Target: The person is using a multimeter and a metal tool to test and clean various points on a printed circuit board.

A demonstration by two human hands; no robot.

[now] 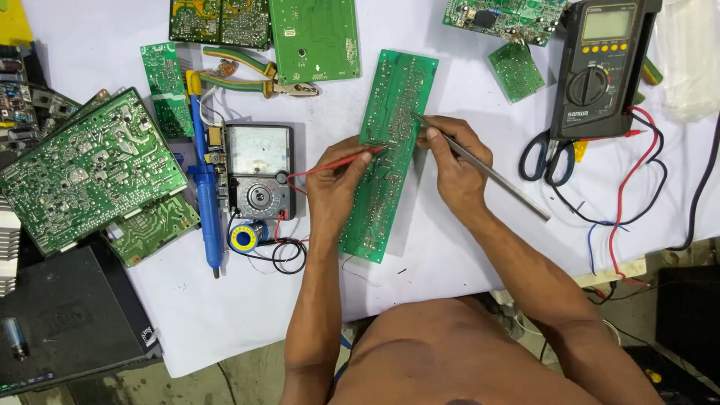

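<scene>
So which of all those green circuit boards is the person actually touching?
The long narrow board in the middle, lying solder side up. Both hands, left and right, press probes onto it; the other boards lie untouched.

We have one view, worn on the head, looking almost straight down at close range onto the white-covered table. Our own torso fills the near edge; boards run off the far edge.
</scene>
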